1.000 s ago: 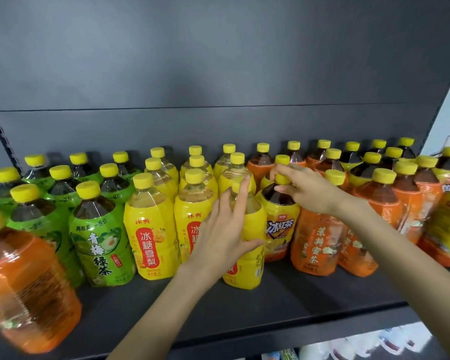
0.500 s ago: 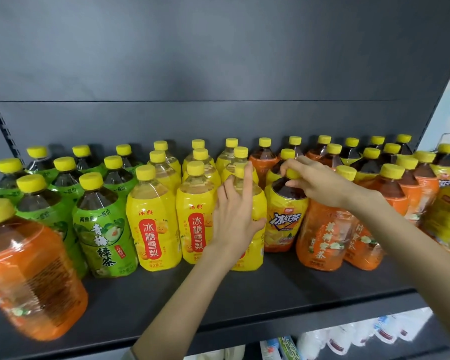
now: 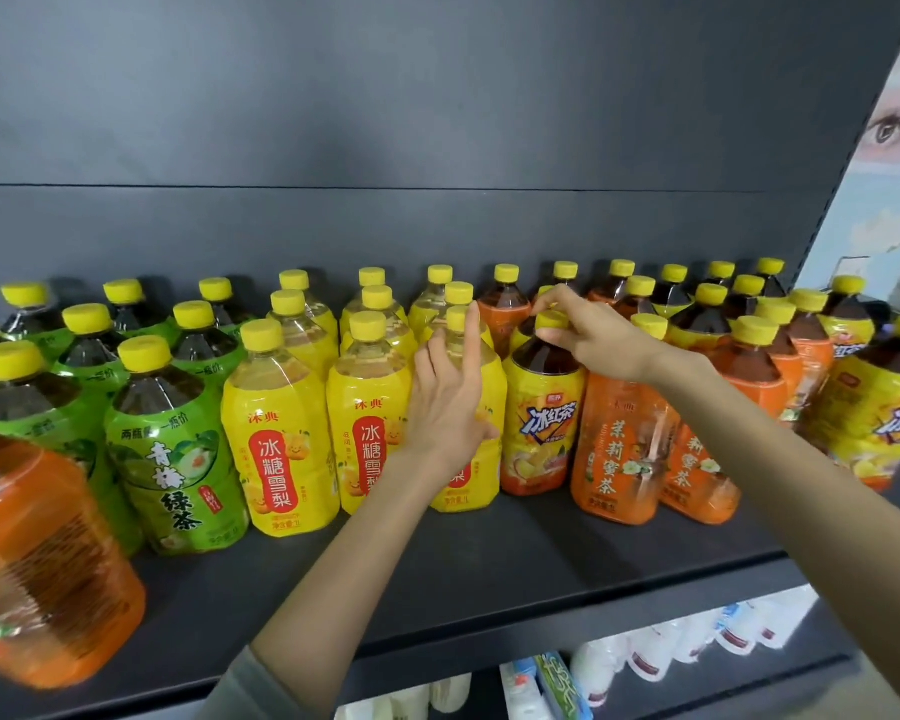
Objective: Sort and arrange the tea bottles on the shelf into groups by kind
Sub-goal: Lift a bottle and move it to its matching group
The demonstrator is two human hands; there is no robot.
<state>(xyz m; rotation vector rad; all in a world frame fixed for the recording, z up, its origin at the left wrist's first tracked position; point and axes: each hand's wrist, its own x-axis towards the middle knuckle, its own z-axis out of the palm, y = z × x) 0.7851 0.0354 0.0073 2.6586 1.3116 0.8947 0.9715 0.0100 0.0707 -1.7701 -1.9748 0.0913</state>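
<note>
On the shelf [image 3: 489, 569], right hand [image 3: 601, 337] grips the upright iced-tea bottle [image 3: 541, 423].

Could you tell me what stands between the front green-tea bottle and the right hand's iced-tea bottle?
Head view: three yellow pear-drink bottles, the third behind the left hand.

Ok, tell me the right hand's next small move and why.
Probably lift the iced black tea bottle out and carry it right: the right hand pinches its cap, it stands between pear bottles and orange jasmine bottles, and its matching bottles sit far right.
</note>
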